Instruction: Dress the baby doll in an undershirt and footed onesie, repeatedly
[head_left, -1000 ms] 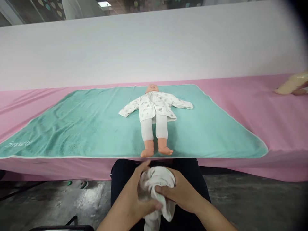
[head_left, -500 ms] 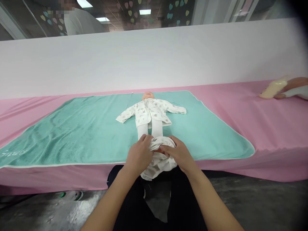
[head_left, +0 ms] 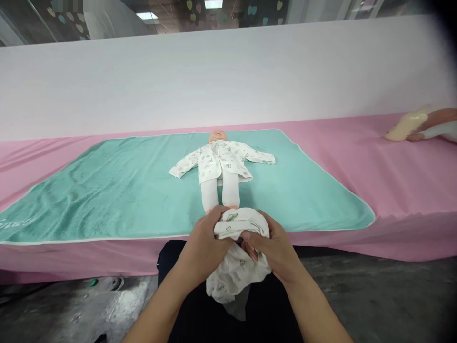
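Note:
A white printed baby garment is bunched up between my two hands, just off the near edge of the bed. My left hand grips its gathered left side, thumb on top. On the other side my right hand is closed on the cloth, with some fingertips showing through the opening in the folds. Beyond them a baby doll lies on its back, feet toward me. It wears a white printed jacket with the sleeves spread, and its white legs stick out below. My hands partly hide its feet.
Under the doll a teal towel covers part of the pink sheet. A low white wall runs behind. At the far right a cream-coloured object lies against another person's hand. A bottle lies on the floor.
Both hands have drawn slightly down toward me with the garment, away from the doll's legs. The garment's gathered band looks wider and the doll's feet show more. My view has tilted down slightly.

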Action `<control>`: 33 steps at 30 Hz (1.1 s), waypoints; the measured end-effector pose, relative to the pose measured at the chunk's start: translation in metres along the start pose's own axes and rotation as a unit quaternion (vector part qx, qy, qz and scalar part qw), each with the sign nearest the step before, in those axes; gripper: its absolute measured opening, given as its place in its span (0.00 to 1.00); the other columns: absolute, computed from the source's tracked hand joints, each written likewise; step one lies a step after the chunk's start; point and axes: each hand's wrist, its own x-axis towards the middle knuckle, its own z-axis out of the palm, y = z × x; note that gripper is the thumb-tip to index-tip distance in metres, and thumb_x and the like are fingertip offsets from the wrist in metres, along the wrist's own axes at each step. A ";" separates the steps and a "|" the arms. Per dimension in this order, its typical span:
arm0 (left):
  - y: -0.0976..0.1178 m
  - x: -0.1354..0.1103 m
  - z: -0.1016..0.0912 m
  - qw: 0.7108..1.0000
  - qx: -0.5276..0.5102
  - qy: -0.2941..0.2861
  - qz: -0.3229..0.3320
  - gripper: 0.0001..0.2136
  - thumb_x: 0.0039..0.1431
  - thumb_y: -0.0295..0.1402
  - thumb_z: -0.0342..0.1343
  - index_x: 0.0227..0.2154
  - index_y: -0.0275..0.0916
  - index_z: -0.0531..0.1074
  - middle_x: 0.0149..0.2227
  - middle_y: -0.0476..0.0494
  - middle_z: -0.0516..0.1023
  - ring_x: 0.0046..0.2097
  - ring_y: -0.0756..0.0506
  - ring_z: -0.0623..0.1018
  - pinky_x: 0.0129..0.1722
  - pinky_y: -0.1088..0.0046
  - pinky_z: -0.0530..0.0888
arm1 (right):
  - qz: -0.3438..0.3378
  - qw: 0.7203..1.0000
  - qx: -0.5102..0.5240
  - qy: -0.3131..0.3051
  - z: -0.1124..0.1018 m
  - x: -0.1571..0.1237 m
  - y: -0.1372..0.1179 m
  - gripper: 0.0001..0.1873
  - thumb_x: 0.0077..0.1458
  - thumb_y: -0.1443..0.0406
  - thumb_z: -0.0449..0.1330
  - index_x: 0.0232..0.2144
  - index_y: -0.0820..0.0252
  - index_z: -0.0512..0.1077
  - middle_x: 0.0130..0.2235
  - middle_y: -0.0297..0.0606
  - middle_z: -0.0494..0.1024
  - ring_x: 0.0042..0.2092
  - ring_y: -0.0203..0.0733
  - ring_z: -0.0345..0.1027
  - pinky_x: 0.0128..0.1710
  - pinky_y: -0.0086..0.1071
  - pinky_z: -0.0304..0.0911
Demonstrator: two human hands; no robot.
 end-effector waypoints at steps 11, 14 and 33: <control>-0.038 0.025 0.019 0.993 0.108 0.002 -0.048 0.15 0.51 0.25 0.47 0.43 0.42 0.65 0.40 0.43 0.72 0.37 0.45 0.72 0.30 0.73 0.65 | -0.075 0.919 -0.360 0.144 -0.023 0.033 0.036 0.13 0.53 0.53 0.53 0.29 0.57 0.66 0.33 0.36 0.71 0.35 0.43 0.63 0.33 0.34 0.56; -0.036 0.033 0.017 0.995 0.083 -0.011 -0.060 0.16 0.52 0.28 0.48 0.46 0.41 0.64 0.39 0.42 0.73 0.36 0.44 0.73 0.29 0.73 0.65 | -0.055 0.921 -0.370 0.108 -0.026 0.039 0.032 0.16 0.55 0.51 0.51 0.30 0.57 0.66 0.31 0.36 0.71 0.34 0.43 0.64 0.32 0.35 0.56; -0.020 0.096 -0.012 0.991 0.078 -0.020 0.106 0.16 0.48 0.28 0.53 0.42 0.41 0.64 0.40 0.45 0.74 0.41 0.43 0.73 0.37 0.69 0.68 | -0.135 0.954 -0.250 -0.097 -0.075 0.090 -0.016 0.12 0.51 0.59 0.57 0.36 0.60 0.69 0.36 0.34 0.72 0.38 0.39 0.64 0.38 0.32 0.59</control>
